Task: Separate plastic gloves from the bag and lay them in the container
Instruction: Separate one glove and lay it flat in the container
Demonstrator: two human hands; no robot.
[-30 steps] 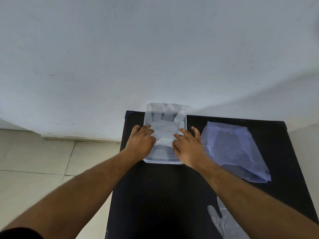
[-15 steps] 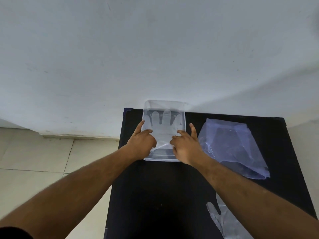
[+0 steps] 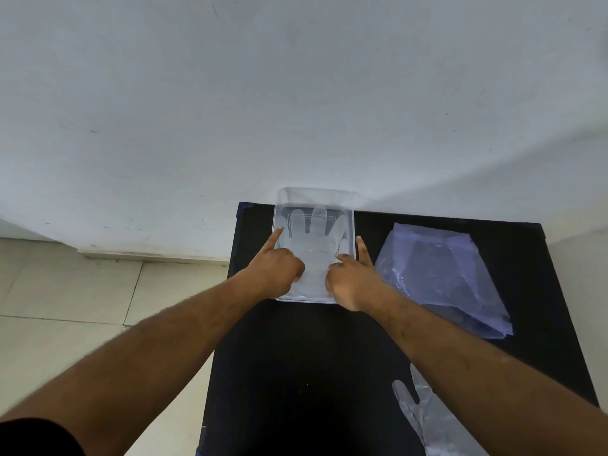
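Observation:
A clear plastic container (image 3: 315,194) stands at the far edge of the black table, against the wall. A thin clear plastic glove (image 3: 312,238) lies flat inside it, fingers pointing away from me. My left hand (image 3: 274,269) rests on the container's near left part, index finger stretched along its left rim, other fingers curled. My right hand (image 3: 350,278) rests on the near right part, index finger along the right rim. A bluish plastic bag (image 3: 441,278) lies to the right. Another clear glove (image 3: 427,419) lies at the near right, partly under my right forearm.
The black table (image 3: 296,373) is narrow; its left edge drops to a tiled floor (image 3: 65,307). A white wall (image 3: 296,93) rises directly behind the container.
The glove has been spread flat in the container. Both hands slid slightly nearer and their index fingers stretched out along the container's side rims.

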